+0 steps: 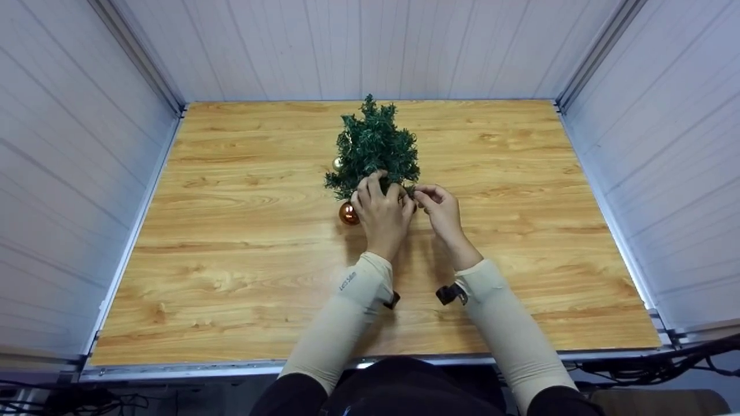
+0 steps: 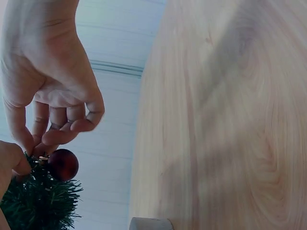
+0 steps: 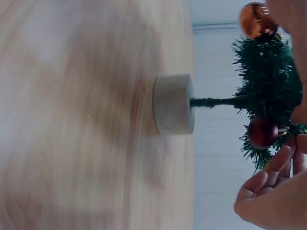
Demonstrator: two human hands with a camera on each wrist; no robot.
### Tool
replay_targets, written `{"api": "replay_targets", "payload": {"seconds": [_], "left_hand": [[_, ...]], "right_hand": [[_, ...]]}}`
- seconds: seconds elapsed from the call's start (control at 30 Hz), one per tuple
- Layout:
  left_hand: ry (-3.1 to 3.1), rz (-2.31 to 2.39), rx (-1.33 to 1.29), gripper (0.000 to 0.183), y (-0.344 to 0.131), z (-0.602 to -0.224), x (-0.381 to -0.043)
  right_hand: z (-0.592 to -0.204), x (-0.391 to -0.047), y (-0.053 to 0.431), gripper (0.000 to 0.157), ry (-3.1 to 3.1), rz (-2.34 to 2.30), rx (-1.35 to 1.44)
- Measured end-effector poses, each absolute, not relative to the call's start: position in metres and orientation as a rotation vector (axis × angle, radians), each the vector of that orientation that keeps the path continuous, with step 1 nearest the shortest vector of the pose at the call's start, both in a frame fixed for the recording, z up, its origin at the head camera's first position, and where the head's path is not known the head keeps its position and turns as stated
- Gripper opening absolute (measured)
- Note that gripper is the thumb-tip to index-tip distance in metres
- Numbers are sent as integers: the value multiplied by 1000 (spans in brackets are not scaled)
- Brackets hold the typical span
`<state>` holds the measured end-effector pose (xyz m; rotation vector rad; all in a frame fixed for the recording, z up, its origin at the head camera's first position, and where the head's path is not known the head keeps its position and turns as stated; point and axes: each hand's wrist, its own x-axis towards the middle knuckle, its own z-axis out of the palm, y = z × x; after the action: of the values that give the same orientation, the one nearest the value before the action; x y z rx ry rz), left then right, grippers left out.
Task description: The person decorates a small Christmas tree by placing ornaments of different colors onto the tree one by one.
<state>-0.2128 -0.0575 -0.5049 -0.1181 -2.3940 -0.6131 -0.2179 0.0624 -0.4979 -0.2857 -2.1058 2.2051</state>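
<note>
A small green artificial Christmas tree (image 1: 376,138) stands upright before me. My left hand (image 1: 381,214) reaches into its lower front, thumb and fingers pinching a branch on the right side. Right beside it, my right hand (image 1: 442,211) pinches at the same branch end, fingertips at the gold cap of a dark red ball ornament (image 2: 63,165). This ball (image 3: 262,132) hangs just under both hands' fingers; the head view mostly hides it. An orange ball ornament (image 1: 348,214) hangs at the lower left, close beside my left hand. The hook or loop is hidden by fingers.
A pale gold ball (image 1: 337,163) shows on the tree's left side. The tree's thin trunk rises from a round pale base (image 3: 173,104) on the wood-grain table (image 1: 243,254). White panel walls (image 1: 335,46) enclose the back and sides. Dark cables (image 1: 653,364) hang at the right front.
</note>
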Motion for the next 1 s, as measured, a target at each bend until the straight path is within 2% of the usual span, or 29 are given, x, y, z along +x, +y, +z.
{"api": "replay_targets", "payload": {"seconds": [0.17,0.3,0.6,0.83,1.0], "left_hand": [[-2391,-649,-93,14,-55,-507,-213],[-2392,-672,-78,13,-54,-507,-213],[-2392,-697,-69,17,-54,-507,-212],[-2345,-711,-106,16,-58,-502,-211],[-2314,-814,-152,12,-68,-490,-206]], "right_hand": [[-496,-215,61,7,-2020,2355,-412],[-497,-214,61,12,-2007,2312,-398],[-498,-214,61,7,-1980,2309,-390],[-497,-216,64,11,-1985,2312,-367],[-495,-217,68,5,-1933,2316,-359]]}}
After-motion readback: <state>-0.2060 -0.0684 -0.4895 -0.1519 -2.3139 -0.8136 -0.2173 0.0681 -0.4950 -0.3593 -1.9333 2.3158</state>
